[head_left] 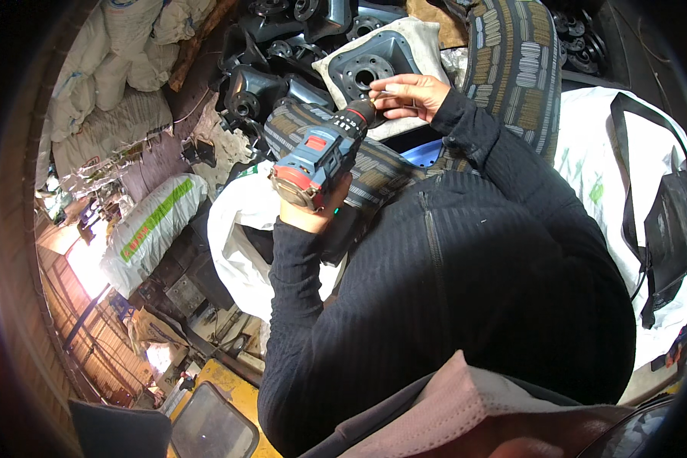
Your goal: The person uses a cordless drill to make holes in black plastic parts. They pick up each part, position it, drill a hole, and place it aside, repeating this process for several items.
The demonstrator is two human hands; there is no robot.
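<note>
Cordless drill — blue-grey body, red trim at the rear cap, black chuck with a red ring — gripped by the handle, held tilted with the nose aimed up and to the right. Dark grey metal plate, squarish with raised rim, a round central hole ringed by small bolt holes — lying face up on a pale cloth, just beyond the chuck tip
</note>
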